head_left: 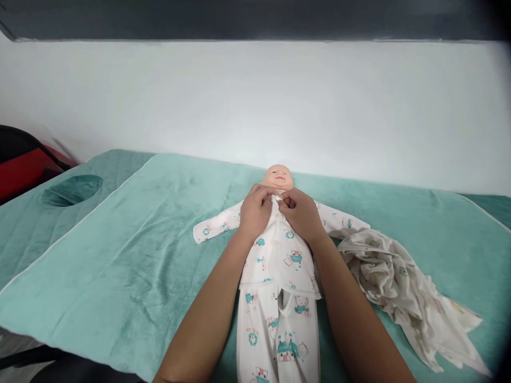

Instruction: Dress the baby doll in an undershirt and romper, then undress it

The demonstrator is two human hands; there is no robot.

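Note:
A baby doll [278, 175] lies on its back, its head toward the wall. It wears a white long-sleeved baby shirt [275, 250] with small teal and red prints, and matching trousers [259, 330] extend below the shirt hem. My left hand [257, 207] pinches the shirt's collar edge just under the doll's chin. Opposite it, my right hand [298, 209] grips the other side of the collar with thumb and forefinger. Both hands nearly meet at the neck opening. The exact fastening between my fingertips is too small to make out.
A crumpled pale cloth [395, 271] with faint prints lies to the right, touching the doll's sleeve. Underneath is a teal padded bed cover [120, 239], with an oval hole [74, 190] at the far left. A white wall [255, 101] stands behind; a red and black object [24, 162] is at left.

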